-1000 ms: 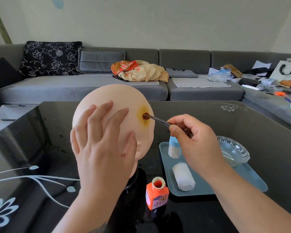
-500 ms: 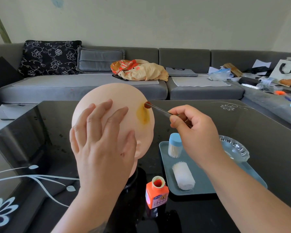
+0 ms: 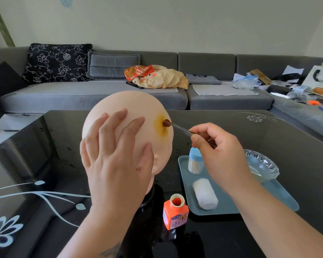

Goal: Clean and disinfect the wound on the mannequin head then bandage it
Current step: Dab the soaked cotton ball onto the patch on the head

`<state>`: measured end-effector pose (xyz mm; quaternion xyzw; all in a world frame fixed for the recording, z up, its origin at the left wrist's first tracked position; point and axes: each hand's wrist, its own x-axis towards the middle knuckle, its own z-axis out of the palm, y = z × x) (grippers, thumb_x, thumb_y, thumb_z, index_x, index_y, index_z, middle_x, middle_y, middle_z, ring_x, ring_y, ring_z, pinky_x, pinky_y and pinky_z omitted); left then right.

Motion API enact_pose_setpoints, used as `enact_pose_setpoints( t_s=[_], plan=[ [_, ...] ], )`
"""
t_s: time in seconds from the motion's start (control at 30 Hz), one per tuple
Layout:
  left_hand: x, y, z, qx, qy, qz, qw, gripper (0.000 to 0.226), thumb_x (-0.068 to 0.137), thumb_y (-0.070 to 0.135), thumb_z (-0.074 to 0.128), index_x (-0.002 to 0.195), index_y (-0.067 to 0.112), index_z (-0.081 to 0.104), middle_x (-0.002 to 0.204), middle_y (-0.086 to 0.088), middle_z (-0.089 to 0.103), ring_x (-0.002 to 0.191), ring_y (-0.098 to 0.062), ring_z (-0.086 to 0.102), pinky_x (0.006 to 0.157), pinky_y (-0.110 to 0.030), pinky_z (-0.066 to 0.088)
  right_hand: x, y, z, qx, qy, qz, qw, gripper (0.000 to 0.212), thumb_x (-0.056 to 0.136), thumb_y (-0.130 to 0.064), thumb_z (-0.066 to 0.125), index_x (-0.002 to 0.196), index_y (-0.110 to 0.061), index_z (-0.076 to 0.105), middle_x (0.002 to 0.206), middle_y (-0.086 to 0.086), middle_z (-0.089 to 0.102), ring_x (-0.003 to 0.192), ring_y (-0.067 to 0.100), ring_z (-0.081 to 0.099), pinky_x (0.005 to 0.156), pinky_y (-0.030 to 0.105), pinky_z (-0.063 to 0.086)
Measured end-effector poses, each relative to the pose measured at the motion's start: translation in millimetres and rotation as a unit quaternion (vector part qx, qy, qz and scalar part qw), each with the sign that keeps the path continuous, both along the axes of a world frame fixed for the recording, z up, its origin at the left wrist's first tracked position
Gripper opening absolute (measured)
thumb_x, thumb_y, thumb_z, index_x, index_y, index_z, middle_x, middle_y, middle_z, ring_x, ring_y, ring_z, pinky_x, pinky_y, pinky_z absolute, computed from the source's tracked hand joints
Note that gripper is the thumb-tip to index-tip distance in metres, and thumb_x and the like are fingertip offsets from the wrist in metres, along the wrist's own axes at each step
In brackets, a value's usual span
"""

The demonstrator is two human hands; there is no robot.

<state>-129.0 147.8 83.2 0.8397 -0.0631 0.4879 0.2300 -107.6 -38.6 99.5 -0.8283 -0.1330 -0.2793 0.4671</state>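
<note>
A bald mannequin head (image 3: pixel 131 103) stands on a black base on the dark glass table. My left hand (image 3: pixel 116 155) lies flat on the back of the head, fingers spread. A yellow-brown stained patch (image 3: pixel 159 125) marks its right side. My right hand (image 3: pixel 218 151) pinches metal tweezers (image 3: pixel 181 128) whose tip holds a dark red-brown swab (image 3: pixel 166 123) pressed against the stain's upper right edge. An open orange bottle (image 3: pixel 175 213) stands in front of the base. On the blue tray (image 3: pixel 231 209) lies a white bandage roll (image 3: pixel 205 194).
A blue-capped tub of cotton swabs (image 3: pixel 194 162) stands on the tray, a glass dish (image 3: pixel 263 167) at its right edge. The black glass table (image 3: pixel 268 135) has a white flower print. Behind it runs a grey sofa (image 3: pixel 93 94) with cushions, clothes and clutter.
The swab was at the stain's middle, lifted to its top edge off the head, and now presses on the stain's upper right. My left hand has stayed on the head.
</note>
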Motion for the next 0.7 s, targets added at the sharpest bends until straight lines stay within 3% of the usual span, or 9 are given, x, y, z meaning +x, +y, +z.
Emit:
enact_pose_setpoints(
  t_s=[0.3, 0.5, 0.7],
  plan=[
    [0, 0, -1, -0.001, -0.003, 0.003, 1.000, 0.043, 0.083, 0.034, 0.063, 0.125, 0.027, 0.057, 0.141, 0.002, 0.043, 0.135, -0.022, 0.025, 0.111, -0.042, 0.019, -7, -1, -12, 0.000, 0.019, 0.002, 1.000, 0.018, 0.091, -0.014, 0.058, 0.089, -0.031, 0.063, 0.072, -0.019, 0.060, 0.075, -0.005, 0.056, 0.061, 0.004, 0.042],
    [0, 0, 0, 0.000, -0.006, 0.004, 1.000, 0.043, 0.082, 0.032, 0.063, 0.124, 0.025, 0.058, 0.140, 0.000, 0.044, 0.134, -0.026, 0.029, 0.110, -0.047, 0.022, 2, 1, 3, 0.026, -0.001, -0.007, 1.000, 0.017, 0.091, -0.012, 0.058, 0.091, -0.027, 0.065, 0.074, -0.014, 0.064, 0.075, 0.003, 0.059, 0.062, 0.004, 0.042],
    [0, 0, -1, 0.000, -0.008, 0.003, 1.000, 0.043, 0.082, 0.032, 0.064, 0.124, 0.025, 0.058, 0.140, 0.001, 0.043, 0.134, -0.025, 0.028, 0.112, -0.043, 0.020, 7, 7, 9, 0.022, 0.001, -0.013, 1.000, 0.014, 0.092, -0.014, 0.057, 0.092, -0.026, 0.065, 0.076, -0.010, 0.065, 0.077, 0.008, 0.063, 0.062, 0.003, 0.042]
  ],
)
